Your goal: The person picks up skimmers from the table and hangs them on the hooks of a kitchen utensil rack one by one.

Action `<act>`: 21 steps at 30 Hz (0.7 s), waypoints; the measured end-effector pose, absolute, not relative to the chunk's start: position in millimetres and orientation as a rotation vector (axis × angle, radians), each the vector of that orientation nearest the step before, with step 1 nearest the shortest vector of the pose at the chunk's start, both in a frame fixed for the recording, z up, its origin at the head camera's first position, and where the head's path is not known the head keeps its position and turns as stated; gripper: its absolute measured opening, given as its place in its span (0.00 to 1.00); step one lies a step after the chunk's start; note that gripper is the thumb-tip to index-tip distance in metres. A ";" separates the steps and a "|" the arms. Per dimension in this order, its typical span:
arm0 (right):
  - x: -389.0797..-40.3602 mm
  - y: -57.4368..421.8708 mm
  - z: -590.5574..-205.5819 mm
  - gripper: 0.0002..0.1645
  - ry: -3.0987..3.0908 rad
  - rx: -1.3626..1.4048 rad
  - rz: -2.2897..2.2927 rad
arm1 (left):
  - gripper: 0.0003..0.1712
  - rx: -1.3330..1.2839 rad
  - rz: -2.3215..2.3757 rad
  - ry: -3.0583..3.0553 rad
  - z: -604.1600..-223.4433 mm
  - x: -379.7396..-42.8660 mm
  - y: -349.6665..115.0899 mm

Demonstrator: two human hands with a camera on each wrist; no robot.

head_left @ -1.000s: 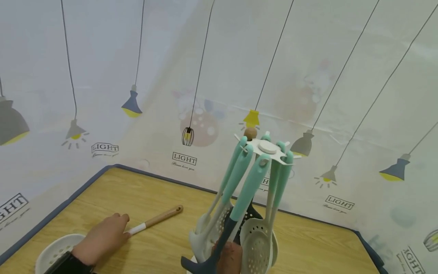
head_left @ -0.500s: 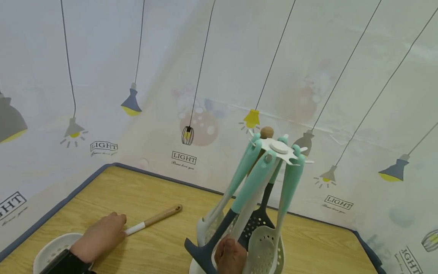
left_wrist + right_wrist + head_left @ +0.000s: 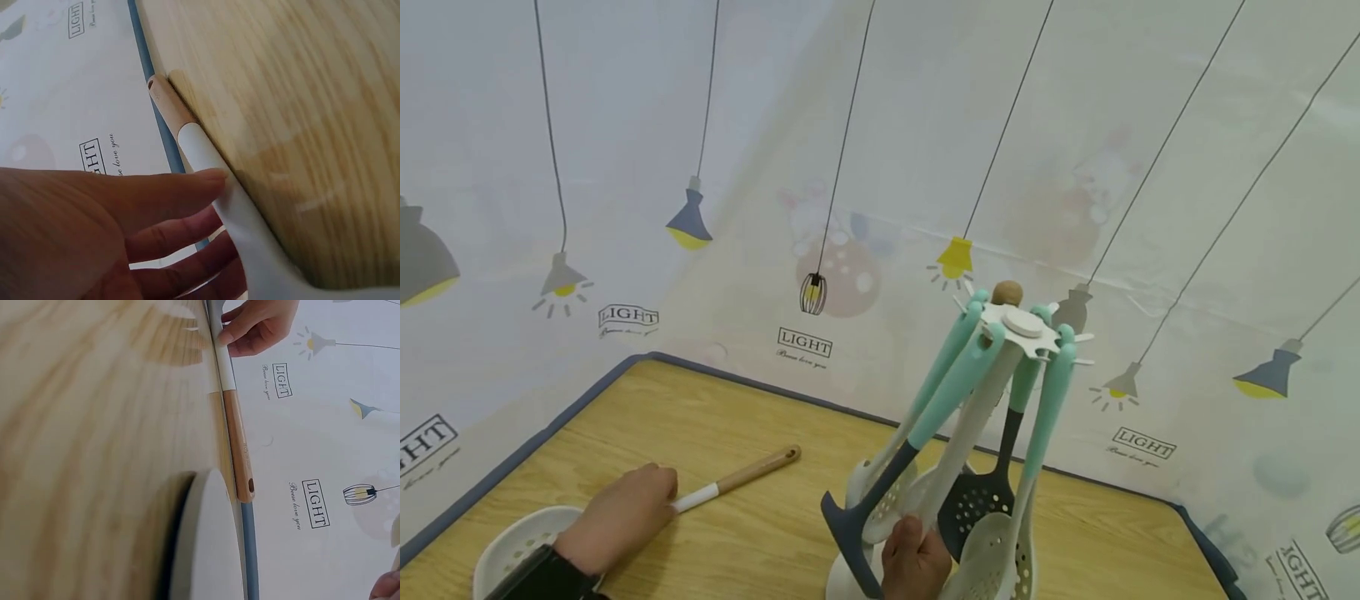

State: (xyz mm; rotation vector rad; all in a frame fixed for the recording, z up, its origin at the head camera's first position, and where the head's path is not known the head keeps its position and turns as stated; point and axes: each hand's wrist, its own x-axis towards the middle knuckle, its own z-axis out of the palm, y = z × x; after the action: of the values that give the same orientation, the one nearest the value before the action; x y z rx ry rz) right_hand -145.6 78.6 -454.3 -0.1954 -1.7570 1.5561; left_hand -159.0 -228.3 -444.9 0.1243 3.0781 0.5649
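A white utensil rack with a round base leans to the right in the head view. My right hand grips its post low down. Teal-handled utensils hang around it: a dark slotted turner, a pale perforated skimmer and a dark-headed utensil seen side-on. At left, a white skimmer with a wooden handle lies on the table. My left hand pinches its white shaft, thumb on the near side, fingers partly hidden behind. My left forearm covers part of the skimmer's head.
The wood-grain table has a dark blue edge along its back and sides. Behind it stands a pale wall covering printed with hanging lamps. In the right wrist view, the rack's base is close to the tabletop.
The rack has shifted right and turned in my right hand, bringing the dark slotted turner and the post into fuller view. My left hand has stayed nearly still on the skimmer.
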 end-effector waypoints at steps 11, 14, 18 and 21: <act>-144.4 70.7 -453.6 0.29 -1.650 -0.298 1.700 | 0.06 0.107 0.562 3.064 -449.6 -158.0 -229.1; -146.4 68.5 -455.5 0.28 -1.633 -0.320 1.647 | 0.07 0.090 0.591 3.042 -451.3 -157.1 -231.2; -149.3 65.4 -457.3 0.27 -1.587 -0.344 1.596 | 0.08 0.086 0.610 3.019 -453.5 -157.4 -235.4; -151.1 65.0 -458.2 0.27 -1.548 -0.350 1.595 | 0.09 0.153 0.567 3.030 -455.2 -158.1 -237.2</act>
State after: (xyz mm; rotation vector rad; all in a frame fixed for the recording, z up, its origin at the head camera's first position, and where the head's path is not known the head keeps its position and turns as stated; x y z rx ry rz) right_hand -151.1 65.0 -458.2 -0.3501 -1.5479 1.5952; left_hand -158.1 -237.2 -455.2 0.1530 3.0305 0.5671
